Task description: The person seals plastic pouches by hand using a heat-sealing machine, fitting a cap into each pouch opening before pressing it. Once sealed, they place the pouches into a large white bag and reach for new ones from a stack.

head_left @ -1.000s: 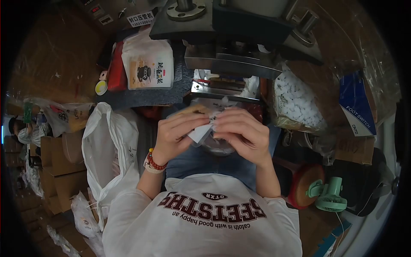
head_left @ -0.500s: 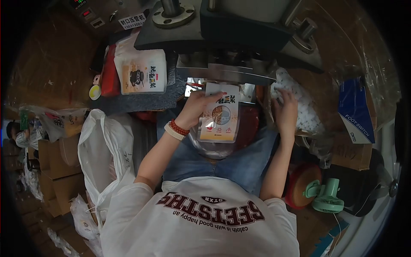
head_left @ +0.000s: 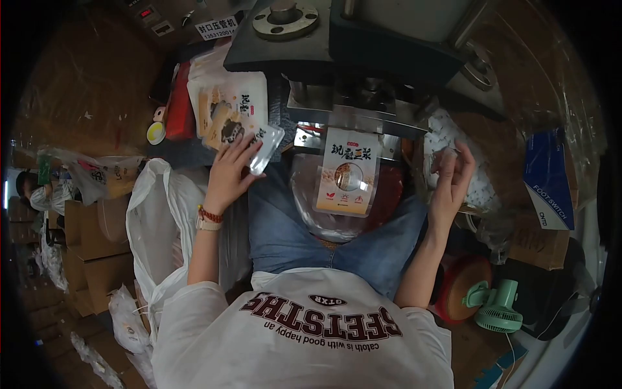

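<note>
My left hand (head_left: 231,170) is closed on the edge of a printed pouch (head_left: 267,148), which is lifted and tilted over a stack of similar pouches (head_left: 206,97). Straight ahead, another printed pouch (head_left: 346,170) hangs by its top end at the metal jaw of a press (head_left: 363,107), with neither hand on it. At the right, my right hand (head_left: 453,178) is raised beside a heap of small white plastic pieces (head_left: 444,133). Its thumb and fingers pinch a small whitish piece (head_left: 446,159), too blurred to make out fully.
Below the press sits a round, plastic-covered red object (head_left: 385,194). A white plastic bag (head_left: 159,220) stands at my left. At the right are a blue foot-switch box (head_left: 547,178) and a small green fan (head_left: 499,305). A red box (head_left: 182,104) lies beside the pouch stack.
My left hand has let go of the pouch at the press and moved left to the stack, taking hold of another. My right hand has drawn slightly away from the white pieces with something pinched.
</note>
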A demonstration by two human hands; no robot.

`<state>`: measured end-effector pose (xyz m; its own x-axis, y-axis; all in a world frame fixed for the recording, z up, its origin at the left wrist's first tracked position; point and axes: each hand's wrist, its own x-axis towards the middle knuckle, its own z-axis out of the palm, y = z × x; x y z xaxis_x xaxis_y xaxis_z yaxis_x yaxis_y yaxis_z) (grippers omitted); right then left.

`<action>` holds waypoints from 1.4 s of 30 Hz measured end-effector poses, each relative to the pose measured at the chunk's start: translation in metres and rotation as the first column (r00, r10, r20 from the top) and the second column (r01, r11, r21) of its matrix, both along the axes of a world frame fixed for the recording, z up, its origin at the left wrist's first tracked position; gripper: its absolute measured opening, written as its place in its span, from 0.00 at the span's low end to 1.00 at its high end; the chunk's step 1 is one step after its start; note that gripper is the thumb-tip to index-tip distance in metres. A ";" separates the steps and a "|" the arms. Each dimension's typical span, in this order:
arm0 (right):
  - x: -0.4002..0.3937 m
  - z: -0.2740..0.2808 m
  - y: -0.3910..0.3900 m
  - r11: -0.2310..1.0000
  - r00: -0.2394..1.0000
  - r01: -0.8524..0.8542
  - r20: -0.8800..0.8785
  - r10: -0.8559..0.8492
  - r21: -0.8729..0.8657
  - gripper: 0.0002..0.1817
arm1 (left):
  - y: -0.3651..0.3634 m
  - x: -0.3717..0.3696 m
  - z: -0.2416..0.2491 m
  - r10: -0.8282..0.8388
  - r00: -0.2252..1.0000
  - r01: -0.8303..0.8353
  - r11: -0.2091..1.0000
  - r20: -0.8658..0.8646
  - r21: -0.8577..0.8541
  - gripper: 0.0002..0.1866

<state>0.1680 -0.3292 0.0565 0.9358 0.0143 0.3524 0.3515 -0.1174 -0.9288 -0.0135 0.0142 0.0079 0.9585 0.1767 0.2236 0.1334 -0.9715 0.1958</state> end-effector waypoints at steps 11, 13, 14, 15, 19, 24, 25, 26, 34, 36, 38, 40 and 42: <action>-0.063 0.005 0.072 0.683 0.688 -0.512 0.228 0.689 -0.522 0.14 | -0.094 0.009 0.044 -0.024 0.888 0.153 0.957 0.460 -0.247 0.19; -0.065 0.023 0.063 0.650 0.661 -0.426 0.275 0.698 -0.629 0.17 | -0.100 0.004 0.061 -0.136 0.916 0.187 0.977 0.376 -0.104 0.22; -0.065 0.031 0.059 0.611 0.633 -0.327 0.313 0.708 -0.721 0.19 | -0.102 0.004 0.065 -0.136 0.915 0.189 0.977 0.380 -0.104 0.22; -0.064 0.034 0.058 0.612 0.636 -0.324 0.313 0.706 -0.722 0.19 | -0.105 0.004 0.067 -0.163 0.919 0.231 0.961 0.360 -0.153 0.21; -0.054 0.039 0.053 0.671 0.682 -0.264 0.358 0.638 -0.693 0.19 | -0.121 0.018 0.051 -0.046 0.992 0.115 0.710 0.117 -0.695 0.13; -0.024 0.039 0.016 0.861 0.881 -0.134 0.339 0.330 -0.491 0.20 | -0.129 0.067 0.023 -0.036 0.993 -0.115 -0.221 -0.110 -0.968 0.15; -0.016 0.040 0.006 0.863 0.907 -0.062 0.332 0.259 -0.502 0.18 | -0.128 0.076 0.025 -0.022 0.995 -0.099 -0.264 -0.097 -0.959 0.14; -0.007 0.037 0.001 0.888 0.939 0.032 0.319 0.131 -0.459 0.14 | -0.126 0.084 0.026 -0.007 0.996 -0.084 -0.306 -0.086 -0.948 0.14; 0.038 -0.027 -0.010 0.540 0.974 0.190 0.226 0.000 -0.820 0.11 | -0.112 0.110 0.018 -0.065 0.991 -0.130 -0.413 -0.113 -0.901 0.15; 0.040 -0.027 -0.012 0.533 0.974 0.181 0.227 0.023 -0.826 0.12 | -0.098 0.104 0.036 -0.090 0.977 -0.205 -0.169 -0.192 -0.964 0.16; 0.041 -0.029 -0.016 0.653 0.921 0.299 0.389 -0.007 -0.696 0.11 | -0.068 0.092 0.031 -0.016 0.981 -0.185 0.185 -0.191 -0.965 0.22; 0.030 -0.024 -0.015 0.877 0.981 0.148 0.181 -0.072 -0.458 0.12 | -0.028 0.073 0.022 0.276 0.941 -0.140 0.845 0.196 -0.516 0.29; 0.013 -0.017 -0.011 0.990 0.997 0.050 -0.049 -0.056 -0.130 0.12 | -0.004 0.045 0.001 0.232 0.958 -0.212 0.969 0.166 -0.126 0.30</action>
<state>0.1810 -0.3401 0.0396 0.9536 0.0064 0.3009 0.2926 -0.2546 -0.9217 0.0312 0.0105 0.0092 0.8387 0.4123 0.3558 0.2968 -0.8938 0.3361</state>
